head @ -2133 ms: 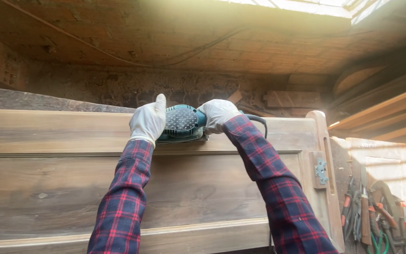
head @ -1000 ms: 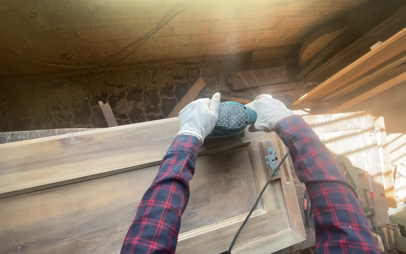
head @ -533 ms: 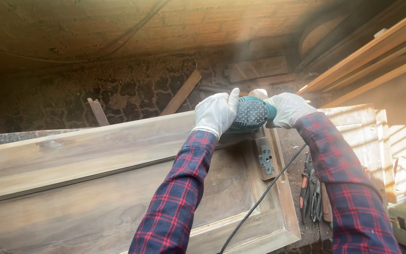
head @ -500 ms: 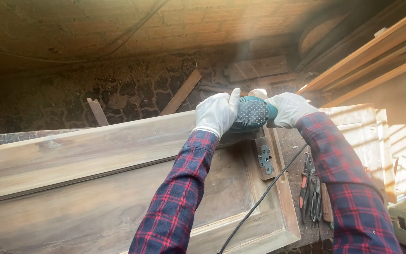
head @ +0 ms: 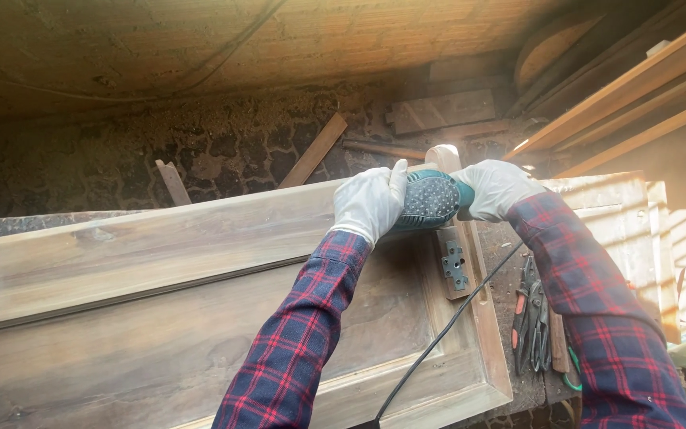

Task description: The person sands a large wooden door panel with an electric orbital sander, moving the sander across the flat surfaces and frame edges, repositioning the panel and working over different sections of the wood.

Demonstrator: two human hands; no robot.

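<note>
No packages, labels, signs or screens are showing anywhere in this view.

Worn on the head and aimed forward and down along both plaid sleeves, with the left hand [head: 371, 202] and right hand [head: 495, 188] near centre, slightly toward one o'clock. Close enough to crop the wooden door panel [head: 160, 318] at nine and six o'clock, yet wide enough to take in the rough stone wall [head: 200, 151] at twelve and the leaning boards [head: 629, 87] at two. No second view for overlap.
</note>
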